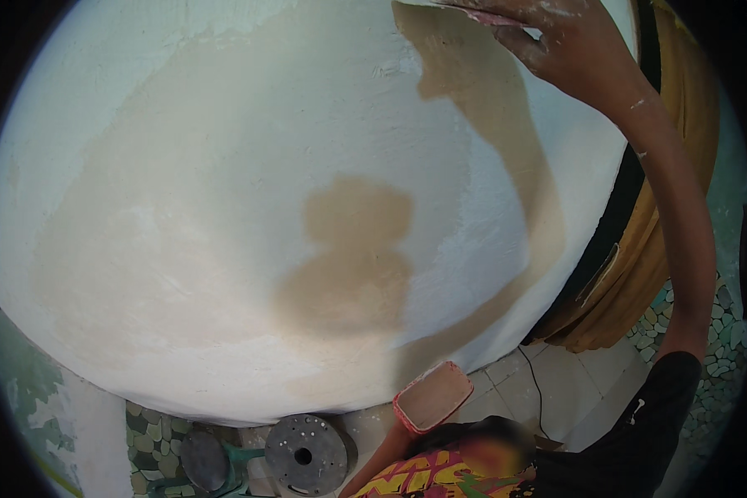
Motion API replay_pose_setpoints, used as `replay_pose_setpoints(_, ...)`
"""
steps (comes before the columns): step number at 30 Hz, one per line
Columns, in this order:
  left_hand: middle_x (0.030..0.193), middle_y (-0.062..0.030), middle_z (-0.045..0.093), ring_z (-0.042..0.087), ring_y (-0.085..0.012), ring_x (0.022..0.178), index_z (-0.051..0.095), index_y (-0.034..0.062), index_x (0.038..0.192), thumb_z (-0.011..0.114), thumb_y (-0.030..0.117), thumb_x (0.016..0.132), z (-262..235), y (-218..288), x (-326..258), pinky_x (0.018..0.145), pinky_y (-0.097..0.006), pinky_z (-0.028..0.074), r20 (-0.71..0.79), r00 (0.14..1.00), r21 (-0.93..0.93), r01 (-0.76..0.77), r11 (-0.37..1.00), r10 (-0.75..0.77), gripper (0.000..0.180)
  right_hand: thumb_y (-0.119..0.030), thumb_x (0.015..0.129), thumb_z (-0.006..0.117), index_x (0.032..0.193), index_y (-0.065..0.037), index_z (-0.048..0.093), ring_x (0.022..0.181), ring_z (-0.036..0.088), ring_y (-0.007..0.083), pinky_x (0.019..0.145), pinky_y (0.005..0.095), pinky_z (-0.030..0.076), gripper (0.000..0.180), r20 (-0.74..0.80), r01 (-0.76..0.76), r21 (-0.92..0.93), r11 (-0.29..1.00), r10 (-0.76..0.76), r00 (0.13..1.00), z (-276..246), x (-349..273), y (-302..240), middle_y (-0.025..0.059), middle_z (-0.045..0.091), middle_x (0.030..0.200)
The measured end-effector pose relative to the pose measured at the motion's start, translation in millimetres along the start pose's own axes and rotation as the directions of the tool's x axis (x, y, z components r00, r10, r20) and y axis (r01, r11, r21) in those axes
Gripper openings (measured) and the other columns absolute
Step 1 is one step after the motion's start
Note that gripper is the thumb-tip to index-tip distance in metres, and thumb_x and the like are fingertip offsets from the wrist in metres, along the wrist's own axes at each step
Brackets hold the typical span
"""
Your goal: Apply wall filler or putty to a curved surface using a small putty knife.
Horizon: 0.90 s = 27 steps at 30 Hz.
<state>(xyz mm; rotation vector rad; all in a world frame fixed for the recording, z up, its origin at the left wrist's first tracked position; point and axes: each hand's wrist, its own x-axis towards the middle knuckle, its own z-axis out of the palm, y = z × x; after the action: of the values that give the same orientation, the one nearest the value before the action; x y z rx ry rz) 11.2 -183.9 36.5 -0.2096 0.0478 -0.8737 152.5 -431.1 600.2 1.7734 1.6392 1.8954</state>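
A large white wall (224, 166) fills most of the view, with damp-looking beige and grey patches and my shadow across it. My right hand (548, 37), smeared with white, reaches high to the upper right against the wall. Its fingers close round a flat pinkish scraper (490, 17), partly cut off by the top edge. Low in front of my body, my left forearm (382, 456) leads up to a red rectangular tub (434, 398) with pale paste in it. The tub hides the fingers of my left hand (400, 433), which holds it from below.
A round dark grey disc with a centre hole (307, 455) stands at the wall's foot, beside a dark round seat on a green frame (206, 461). Brown cloth (631, 274) hangs along the wall's right edge. A black cable (538, 390) crosses the floor tiles (573, 390).
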Motion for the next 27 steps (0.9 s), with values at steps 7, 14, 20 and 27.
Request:
replay_pose_setpoints(7,0.159,-0.0126,0.047,0.046,-0.0372,0.146,0.045,0.0101,0.155,0.044,0.041,0.106,0,3,3,0.121,-0.051,0.039,0.004,0.999,0.097,-0.046,0.994,0.046,0.059,-0.012,0.081,0.079,0.114,-0.012,0.077,0.085,0.069,0.0239,0.075,0.0367,0.058,0.032,0.271,-0.135,-0.276,0.952,0.212,0.939,-21,4,-14,0.0031,0.077,0.101)
replay_pose_setpoints(14,0.158,-0.0138,0.048,0.046,-0.0393,0.145,0.046,0.0113,0.155,0.048,0.044,0.104,0,1,12,0.120,-0.051,0.040,-0.011,0.994,0.086,-0.104,0.991,0.105,0.060,-0.011,0.084,0.074,0.121,-0.015,0.074,0.091,0.068,0.0205,0.075,0.0353,0.057,0.037,0.331,-0.124,-0.307,0.944,0.228,0.916,-10,2,-33,0.0004,0.074,0.106)
replay_pose_setpoints(20,0.158,-0.0141,0.048,0.046,-0.0384,0.145,0.046,0.0096,0.155,0.052,0.045,0.102,10,0,14,0.120,-0.050,0.039,0.022,0.998,0.031,0.060,0.998,-0.061,0.064,-0.006,0.085,0.075,0.129,-0.021,0.072,0.115,0.068,0.0237,0.095,0.0388,0.058,0.046,0.313,-0.036,-0.480,0.876,0.209,0.926,16,-44,-41,0.0014,0.072,0.127)
replay_pose_setpoints(27,0.158,-0.0139,0.047,0.046,-0.0374,0.145,0.045,0.0104,0.155,0.054,0.044,0.101,-3,-1,18,0.120,-0.050,0.040,0.018,1.000,0.127,-0.018,0.992,0.016,0.064,-0.009,0.081,0.073,0.123,-0.010,0.072,0.096,0.067,0.0273,0.078,0.0407,0.056,0.042,0.256,-0.099,-0.338,0.936,0.193,0.947,-4,-5,-37,0.0082,0.071,0.114)
